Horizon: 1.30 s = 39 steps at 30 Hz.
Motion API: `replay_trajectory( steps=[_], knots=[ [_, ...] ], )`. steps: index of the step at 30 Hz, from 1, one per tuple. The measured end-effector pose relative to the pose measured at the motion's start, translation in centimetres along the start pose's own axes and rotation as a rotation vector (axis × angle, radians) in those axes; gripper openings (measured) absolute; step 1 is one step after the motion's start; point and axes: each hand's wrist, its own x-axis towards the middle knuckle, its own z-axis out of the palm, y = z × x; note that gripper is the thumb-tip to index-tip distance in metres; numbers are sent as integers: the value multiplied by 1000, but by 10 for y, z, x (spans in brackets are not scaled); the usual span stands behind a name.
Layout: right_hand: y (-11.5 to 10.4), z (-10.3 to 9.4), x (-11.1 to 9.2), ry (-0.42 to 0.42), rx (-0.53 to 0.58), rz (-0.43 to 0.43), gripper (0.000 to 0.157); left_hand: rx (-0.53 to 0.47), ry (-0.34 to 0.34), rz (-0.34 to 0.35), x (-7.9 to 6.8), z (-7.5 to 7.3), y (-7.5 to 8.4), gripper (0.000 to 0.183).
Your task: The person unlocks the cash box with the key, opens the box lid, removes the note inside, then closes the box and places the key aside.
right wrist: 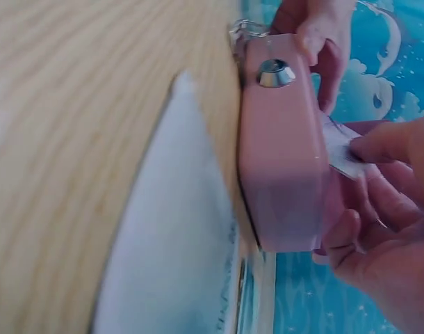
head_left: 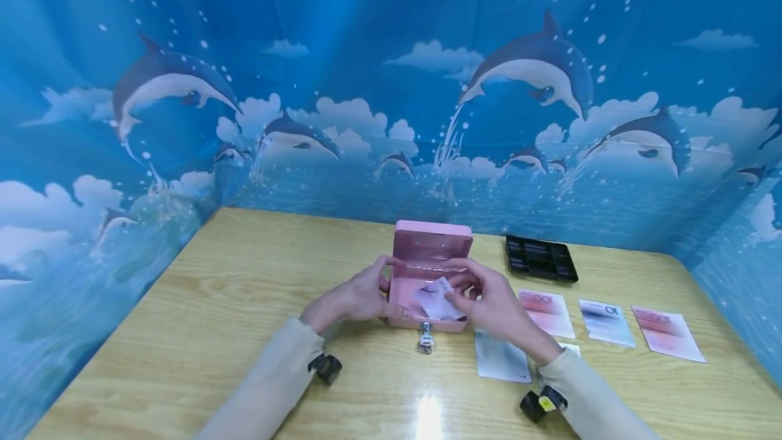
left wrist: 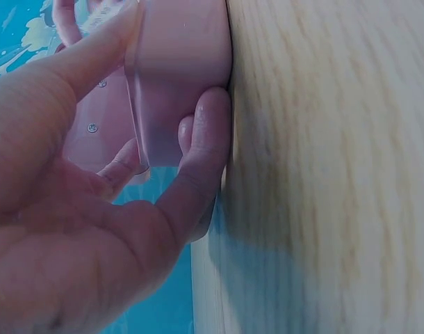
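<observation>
A small pink cash box (head_left: 400, 322) stands on the table with its lid (head_left: 432, 228) raised. My left hand (head_left: 366, 292) grips its left side, the thumb over the front rim and fingers against the side wall (left wrist: 177, 83). Over the box's right half, my right hand (head_left: 491, 301) pinches a pale purplish banknote (head_left: 436, 301) between thumb and fingers. The note lies tilted across the opening, its lower part inside the box. In the right wrist view a round silver lock (right wrist: 274, 72) sits on the box's front wall.
A black compartment tray (head_left: 540, 259) lies behind the right hand. Several banknotes are spread at the right: two reddish 100 notes (head_left: 546, 313), a bluish 10 note (head_left: 607, 322) and a pale note (head_left: 502, 358) near the box. A dolphin-print curtain (head_left: 342, 121) encloses the wooden table.
</observation>
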Motion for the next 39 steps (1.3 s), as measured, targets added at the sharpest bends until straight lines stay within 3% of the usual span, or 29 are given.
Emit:
replay_trajectory(
  steps=[9,16,26,33,39],
  knots=[
    [-6,-19,-7,152,95,-87,21,37,2,-37,-2,0,1,93],
    [-11,-37,-21,144,3,-2,16,33,-8,-37,-1,-1,-1,93],
    [2,-69,-50,111,-135,139,16,24,-16,0,0,1,0,91],
    [13,-88,-67,114,-186,153,15,54,-6,12,0,2,2,92],
    [25,-106,-82,107,-242,212,14,55,-7,-8,-2,0,2,92]
  ],
)
